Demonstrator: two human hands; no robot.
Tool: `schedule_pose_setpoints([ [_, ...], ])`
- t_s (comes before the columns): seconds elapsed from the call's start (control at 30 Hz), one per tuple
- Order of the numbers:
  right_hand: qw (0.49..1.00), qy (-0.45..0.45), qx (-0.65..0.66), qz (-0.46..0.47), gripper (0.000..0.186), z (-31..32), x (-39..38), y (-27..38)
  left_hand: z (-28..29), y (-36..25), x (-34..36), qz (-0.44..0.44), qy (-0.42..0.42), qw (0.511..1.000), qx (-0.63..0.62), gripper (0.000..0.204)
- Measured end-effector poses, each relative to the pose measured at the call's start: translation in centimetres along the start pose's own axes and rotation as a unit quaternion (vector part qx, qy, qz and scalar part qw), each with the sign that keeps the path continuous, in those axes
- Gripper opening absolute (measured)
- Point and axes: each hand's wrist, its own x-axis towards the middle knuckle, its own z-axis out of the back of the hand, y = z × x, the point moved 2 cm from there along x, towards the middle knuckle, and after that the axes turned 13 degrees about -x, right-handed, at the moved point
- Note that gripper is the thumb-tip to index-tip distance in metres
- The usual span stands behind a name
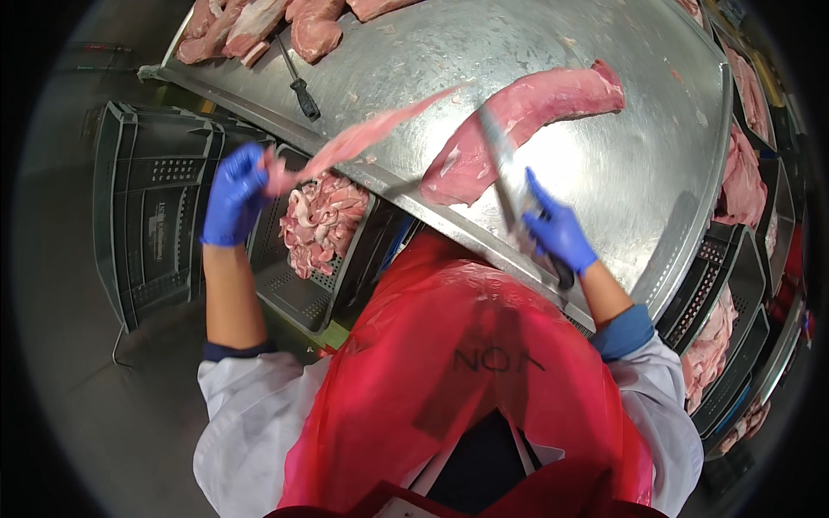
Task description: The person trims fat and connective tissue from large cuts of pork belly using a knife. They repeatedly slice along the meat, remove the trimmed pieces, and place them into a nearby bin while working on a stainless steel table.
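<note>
My left hand (pixel 236 194), in a blue glove, is closed on one end of a long pale strip of meat trimming (pixel 363 138). The strip stretches up and right over the table edge. A knife (pixel 501 155) is in my blue-gloved right hand (pixel 558 226), its blade pointing up and away and its black handle's end near the table rim. Some fingers stretch beside the knife, and the blade is slightly blurred. Behind the blade a long piece of pink meat (pixel 527 116) lies curved on the steel table (pixel 648 164); the blade overlaps it in view, and I cannot tell whether they touch.
More meat pieces (pixel 315 30) lie at the far left, beside a slim rod tool with a black handle (pixel 304 99). A crate (pixel 302 302) below the table edge holds trimmings (pixel 319 224). Another dark crate (pixel 155 207) stands left. Crates with meat (pixel 744 181) line the right.
</note>
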Motion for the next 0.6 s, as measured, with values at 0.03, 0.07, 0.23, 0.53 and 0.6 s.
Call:
schedule_pose_setpoints([
  [0.03, 0.999, -0.048, -0.005, -0.003, 0.074, 1.4, 1.8, -0.2, 7.7, 3.3, -2.3, 0.112, -0.017, 0.981, 0.157, 0.033],
  [0.07, 0.995, -0.102, -0.005, -0.006, 0.075, 3.0, 4.8, 0.1, 12.7, 6.5, -4.2, 0.217, -0.030, 0.927, 0.306, 0.035],
  [0.23, 0.975, -0.213, -0.023, -0.056, 0.077, 8.1, 17.6, -0.5, 6.2, 11.0, 1.2, 0.137, -0.002, 0.821, 0.554, 0.048],
  [0.53, 0.941, -0.271, -0.147, -0.142, 0.073, 7.6, 15.3, -3.4, -19.8, 27.3, 20.6, 0.118, 0.133, 0.983, 0.040, 0.026],
  [0.6, 0.938, -0.285, -0.121, -0.156, 0.073, 8.9, 14.2, -4.4, -23.8, 28.0, 20.4, 0.086, 0.164, 0.967, 0.176, 0.035],
])
